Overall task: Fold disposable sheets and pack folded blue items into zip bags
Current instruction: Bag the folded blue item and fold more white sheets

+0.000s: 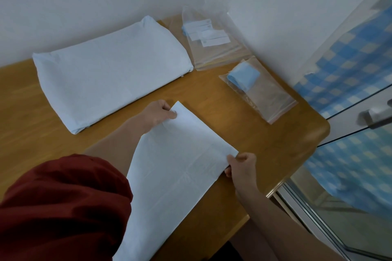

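One white sheet [176,171], part-folded, is held over the front edge of the surface [212,95]. Its far corners are pinched by the curled fingers [172,113] of the left hand [161,112] and by the right hand [241,165]. Further folds are judged outstanding. A stack of folded sheets [110,74] lies by the back left edge. One blue item [244,77] appears packed in a zip bag [273,106] near the right edge. Spare bags [214,57] lie at the back right corner; print on their labels [205,32] cannot be read.
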